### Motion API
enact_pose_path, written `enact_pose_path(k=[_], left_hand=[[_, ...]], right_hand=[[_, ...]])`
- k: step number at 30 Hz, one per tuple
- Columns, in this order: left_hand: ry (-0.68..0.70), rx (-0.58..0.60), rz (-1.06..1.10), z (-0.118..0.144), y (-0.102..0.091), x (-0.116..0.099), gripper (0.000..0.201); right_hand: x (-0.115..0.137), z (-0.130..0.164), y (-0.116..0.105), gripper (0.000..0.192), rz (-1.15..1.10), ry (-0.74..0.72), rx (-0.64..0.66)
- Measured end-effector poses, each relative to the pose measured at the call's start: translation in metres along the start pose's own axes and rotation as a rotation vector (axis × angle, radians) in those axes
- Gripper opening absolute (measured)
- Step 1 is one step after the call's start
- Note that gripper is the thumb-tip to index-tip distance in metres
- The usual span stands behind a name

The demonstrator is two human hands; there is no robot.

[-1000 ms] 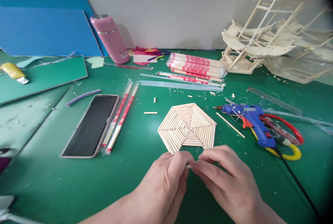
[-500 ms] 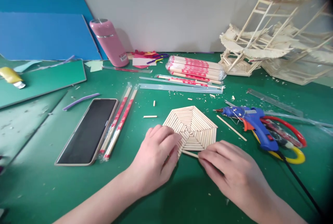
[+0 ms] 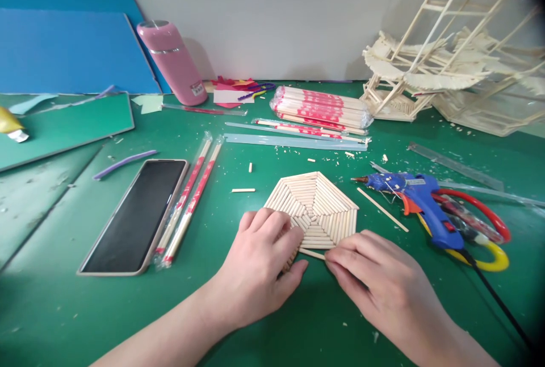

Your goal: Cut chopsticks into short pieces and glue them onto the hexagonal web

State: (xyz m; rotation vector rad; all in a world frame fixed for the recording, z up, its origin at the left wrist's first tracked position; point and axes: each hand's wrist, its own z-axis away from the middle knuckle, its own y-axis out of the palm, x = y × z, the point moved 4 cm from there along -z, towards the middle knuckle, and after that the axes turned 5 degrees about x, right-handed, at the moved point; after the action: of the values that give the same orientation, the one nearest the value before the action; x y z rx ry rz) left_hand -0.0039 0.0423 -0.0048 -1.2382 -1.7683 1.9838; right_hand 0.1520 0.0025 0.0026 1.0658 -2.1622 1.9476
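head view: left hand [image 3: 259, 267] is pressing down flat on the near-left part of the hexagon [image 3: 317, 208], fingers spread over the sticks, not gripping anything. right hand [image 3: 374, 282] is pinching a short stick [image 3: 312, 253] between thumb and fingertips, holding it against the near edge of the hexagon, so that hand is closed on the stick. the two hands are sitting close together but not touching. the hexagon is lying flat on the green table [image 3: 238, 321] in the middle, just ahead of both hands, built from rings of sticks running in to a centre. it is looking mostly filled, and the near edge, where the stick is going on, is looking like the part left; whether glue is on the stick is too small to tell. a glue gun [image 3: 415, 199] is lying just right of the hexagon, nozzle pointing toward it, with a loose thin stick [image 3: 382, 209] between them and scissors [image 3: 481, 230] under the gun. a phone [image 3: 136, 213] is lying face up well to the left, two wrapped chopsticks [image 3: 189, 199] beside it. a chopstick pack [image 3: 321, 108] is sitting further back, a pink bottle [image 3: 172, 60] by the wall, a stick model [image 3: 451, 54] at far right. small offcuts are scattered around.
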Motion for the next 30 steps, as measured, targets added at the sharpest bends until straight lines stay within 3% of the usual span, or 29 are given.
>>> enact_pose_path(k=[22,30], left_hand=[[-0.058,-0.086,0.040,-0.001,0.003,0.000,0.003],[-0.068,-0.173,-0.012,-0.003,0.002,-0.004,0.007]], right_hand=[[-0.008,0.002,0.005,0.015,-0.025,0.016,-0.052],[-0.010,-0.002,0.002,0.015,-0.112,0.015,-0.040]])
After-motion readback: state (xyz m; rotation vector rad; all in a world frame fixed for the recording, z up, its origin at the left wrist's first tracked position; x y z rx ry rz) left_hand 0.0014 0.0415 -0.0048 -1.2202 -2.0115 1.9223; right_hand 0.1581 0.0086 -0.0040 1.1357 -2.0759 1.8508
